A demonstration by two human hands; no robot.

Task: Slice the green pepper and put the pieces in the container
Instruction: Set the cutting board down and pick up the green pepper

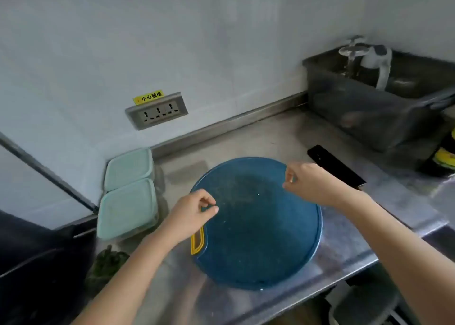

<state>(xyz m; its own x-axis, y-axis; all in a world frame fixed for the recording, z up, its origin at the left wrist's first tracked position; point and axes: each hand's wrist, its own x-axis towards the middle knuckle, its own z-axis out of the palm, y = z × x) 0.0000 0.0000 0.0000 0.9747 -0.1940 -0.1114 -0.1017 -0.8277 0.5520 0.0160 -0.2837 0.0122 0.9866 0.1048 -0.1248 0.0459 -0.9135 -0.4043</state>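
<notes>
Green and blurred, what I take for the pepper (107, 263) lies at the counter's (270, 137) near left edge, just before two lidded containers (128, 209), left of the blue board (258, 226); its long axis and stem end cannot be told. Both hands, left (190, 216) and right (312, 184), hover apart over the board, fingers loosely curled, holding nothing; the knife (336, 168) lies beyond the right one. A pepper should be light, hollow, waxy-slick, firm yet crushable; best gripped round its flank.

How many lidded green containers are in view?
2. Far container sits by the wall, left of the board; near container lies right in front of it. Others may be hidden.
</notes>
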